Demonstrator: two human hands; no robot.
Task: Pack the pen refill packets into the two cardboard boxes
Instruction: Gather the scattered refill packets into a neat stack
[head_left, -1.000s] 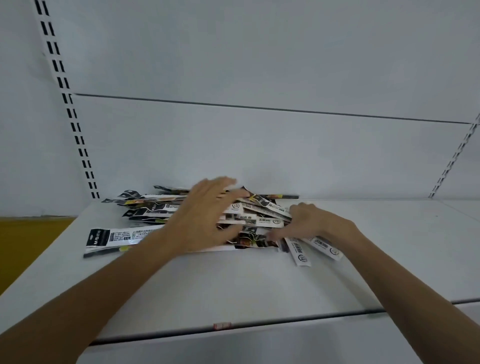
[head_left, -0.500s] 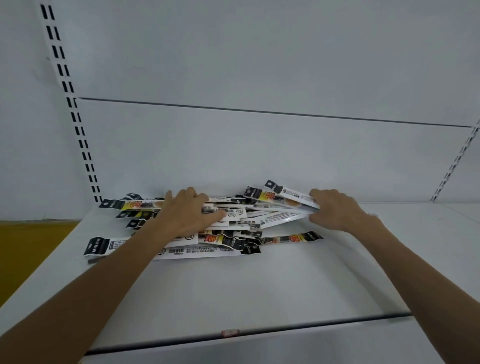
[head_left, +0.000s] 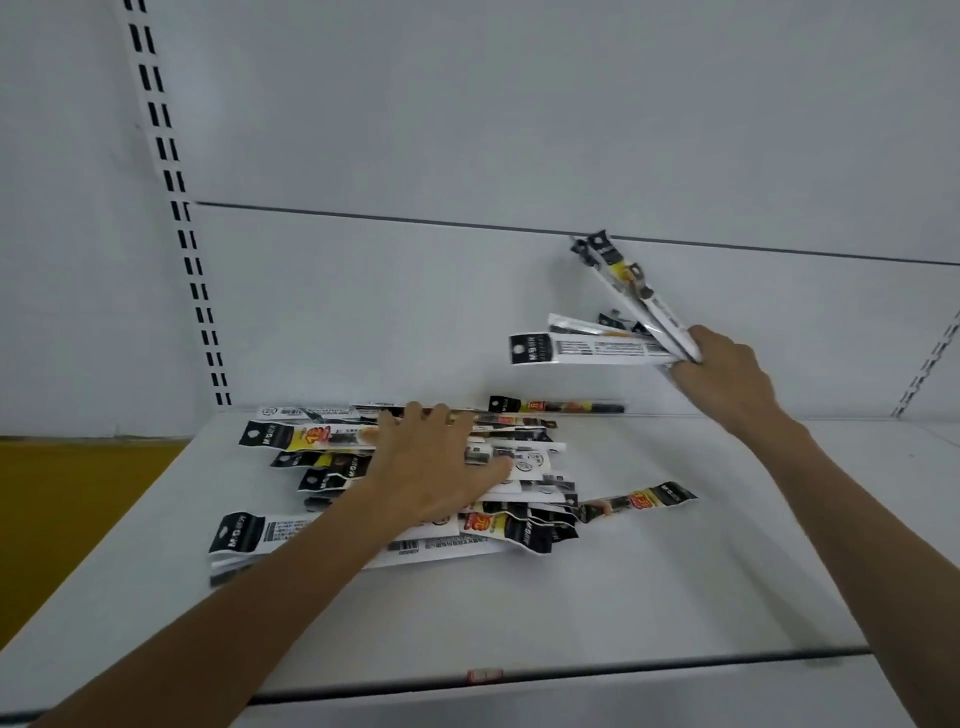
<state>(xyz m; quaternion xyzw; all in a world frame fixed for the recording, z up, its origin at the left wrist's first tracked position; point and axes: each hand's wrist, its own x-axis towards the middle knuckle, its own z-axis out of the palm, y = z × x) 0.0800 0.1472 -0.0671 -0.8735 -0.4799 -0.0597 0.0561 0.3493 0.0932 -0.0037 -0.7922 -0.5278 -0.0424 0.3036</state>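
While the left hand (head_left: 431, 467) presses flat on the packet pile (head_left: 395, 483) on the shelf (head_left: 519, 613), the right hand (head_left: 719, 376) grips a fanned bunch of packets (head_left: 597, 345) above it, far right.

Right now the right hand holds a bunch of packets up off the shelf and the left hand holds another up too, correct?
No. In the head view the left hand rests flat on the pile on the shelf, lifting nothing. The right hand does hold a bunch of packets up off it.
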